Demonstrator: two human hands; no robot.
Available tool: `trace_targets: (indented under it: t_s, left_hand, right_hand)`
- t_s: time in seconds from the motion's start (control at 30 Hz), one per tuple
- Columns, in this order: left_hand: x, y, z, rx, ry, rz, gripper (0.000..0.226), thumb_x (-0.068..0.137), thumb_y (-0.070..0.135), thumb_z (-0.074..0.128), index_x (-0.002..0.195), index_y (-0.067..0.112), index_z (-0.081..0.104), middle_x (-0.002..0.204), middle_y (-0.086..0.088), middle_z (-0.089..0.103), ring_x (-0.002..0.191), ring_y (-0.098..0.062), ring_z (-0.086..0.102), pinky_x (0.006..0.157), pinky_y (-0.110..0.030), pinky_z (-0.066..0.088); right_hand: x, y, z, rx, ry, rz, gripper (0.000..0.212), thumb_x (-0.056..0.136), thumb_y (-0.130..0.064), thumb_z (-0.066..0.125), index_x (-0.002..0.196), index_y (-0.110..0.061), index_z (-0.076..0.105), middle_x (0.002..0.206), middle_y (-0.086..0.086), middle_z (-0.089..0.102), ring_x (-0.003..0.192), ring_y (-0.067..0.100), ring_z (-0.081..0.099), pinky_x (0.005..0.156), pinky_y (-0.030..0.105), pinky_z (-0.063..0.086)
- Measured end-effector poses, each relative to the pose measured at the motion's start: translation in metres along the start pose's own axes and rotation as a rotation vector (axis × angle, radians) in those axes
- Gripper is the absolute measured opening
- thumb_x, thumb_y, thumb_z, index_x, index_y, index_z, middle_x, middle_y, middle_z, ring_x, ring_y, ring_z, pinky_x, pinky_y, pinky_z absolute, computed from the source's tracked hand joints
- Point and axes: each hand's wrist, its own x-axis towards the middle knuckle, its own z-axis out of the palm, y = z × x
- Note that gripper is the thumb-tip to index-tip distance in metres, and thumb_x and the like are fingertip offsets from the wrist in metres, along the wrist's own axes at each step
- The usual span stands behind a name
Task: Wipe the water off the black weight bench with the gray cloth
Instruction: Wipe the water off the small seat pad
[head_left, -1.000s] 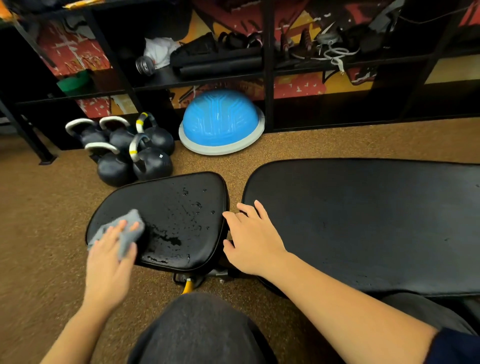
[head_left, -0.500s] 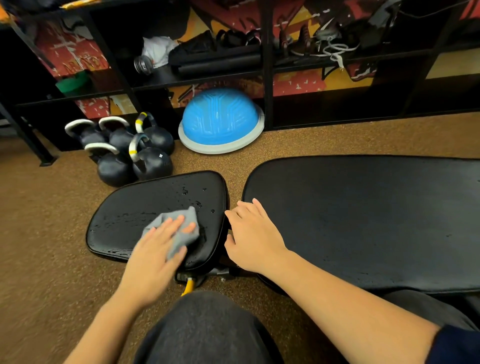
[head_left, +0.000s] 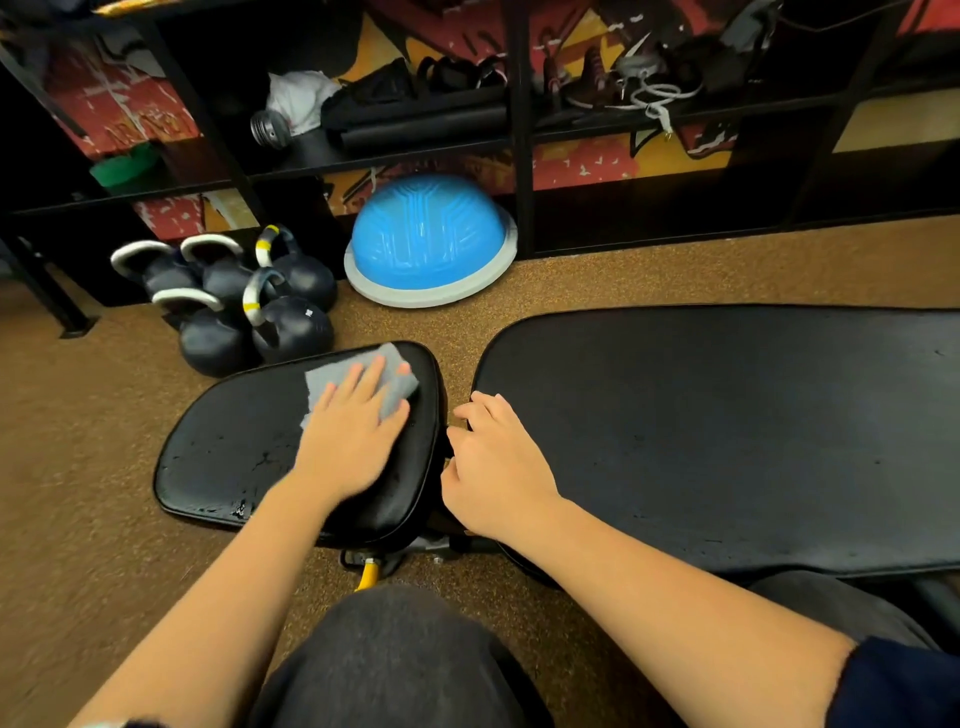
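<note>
The black weight bench has a small seat pad (head_left: 228, 447) on the left and a long back pad (head_left: 727, 431) on the right. My left hand (head_left: 353, 431) presses the gray cloth (head_left: 332, 382) flat against the far right corner of the seat pad, fingers straight. A few water streaks and drops show near the seat pad's front left edge. My right hand (head_left: 493, 467) rests on the left end of the back pad by the gap, fingers loosely bent and holding nothing.
Several black kettlebells (head_left: 244, 301) stand on the brown floor just beyond the seat pad. A blue half-ball trainer (head_left: 431, 239) sits behind them under a black shelf rack (head_left: 519, 135) full of gear. My knee (head_left: 395, 654) is below the bench hinge.
My left hand slid the cloth from the seat pad's left edge across to its far right corner, and most of the water drops are gone. My right hand stayed put.
</note>
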Motion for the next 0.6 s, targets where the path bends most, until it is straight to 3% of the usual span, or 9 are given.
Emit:
trace_targets:
  t_s: [0.07,0.17,0.27,0.33,0.43,0.53,0.6]
  left_hand:
    - [-0.030,0.016,0.003,-0.049,0.002,0.131,0.060,0.097,0.060,0.004,0.155,0.048,-0.003,0.167,0.011,-0.009,0.157,-0.014,-0.007,0.127,-0.040,0.004]
    - [-0.074,0.014,0.004,-0.107,-0.002,0.248,0.055,0.100,0.060,0.012,0.154,0.056,0.005,0.166,0.021,-0.010,0.154,-0.001,-0.013,0.126,-0.032,-0.005]
    - [-0.082,0.002,0.003,-0.224,0.019,0.251,0.053,0.101,0.059,0.021,0.154,0.058,0.016,0.166,0.026,0.003,0.154,0.003,-0.003,0.125,-0.028,-0.002]
    - [-0.057,-0.006,0.004,-0.258,0.073,0.157,0.057,0.099,0.061,0.022,0.155,0.052,0.025,0.166,0.022,0.011,0.154,-0.001,0.006,0.125,-0.029,0.002]
    - [0.005,-0.027,0.003,-0.242,0.154,-0.085,0.069,0.097,0.059,0.024,0.155,0.025,0.038,0.162,0.003,0.037,0.149,-0.020,0.031,0.123,-0.045,0.022]
    - [0.051,-0.026,-0.003,-0.162,0.161,-0.128,0.052,0.103,0.044,0.031,0.137,0.012,0.053,0.142,-0.013,0.055,0.135,-0.033,0.045,0.113,-0.052,0.034]
    - [0.069,-0.011,-0.006,-0.112,0.148,-0.119,0.046,0.105,0.036,0.031,0.136,0.013,0.055,0.142,-0.010,0.056,0.134,-0.034,0.045,0.112,-0.052,0.033]
  right_hand:
    - [0.001,0.000,-0.001,0.030,-0.022,0.026,0.043,0.094,-0.025,0.045,0.122,-0.003,0.070,0.143,0.013,0.055,0.145,0.027,0.028,0.123,0.037,0.008]
    - [0.001,-0.001,0.002,0.055,-0.044,0.056,0.044,0.095,-0.027,0.046,0.126,-0.006,0.068,0.151,0.009,0.047,0.150,0.025,0.022,0.126,0.041,0.007]
    - [0.002,0.000,0.006,0.074,-0.053,0.069,0.043,0.095,-0.027,0.045,0.124,-0.007,0.070,0.153,0.008,0.045,0.152,0.024,0.019,0.126,0.043,0.007]
    - [0.003,0.002,0.007,0.073,-0.055,0.077,0.043,0.095,-0.027,0.043,0.121,-0.006,0.071,0.154,0.008,0.044,0.152,0.024,0.019,0.126,0.043,0.007]
    - [0.004,0.002,0.006,0.087,-0.062,0.080,0.044,0.095,-0.027,0.041,0.118,-0.006,0.073,0.153,0.010,0.044,0.152,0.025,0.018,0.126,0.044,0.007]
    - [0.004,0.002,0.005,0.092,-0.079,0.072,0.043,0.095,-0.027,0.041,0.114,-0.006,0.074,0.154,0.010,0.043,0.152,0.026,0.017,0.126,0.044,0.007]
    - [0.004,0.003,0.004,0.089,-0.085,0.075,0.042,0.095,-0.027,0.042,0.113,-0.007,0.074,0.154,0.009,0.043,0.152,0.026,0.016,0.126,0.044,0.007]
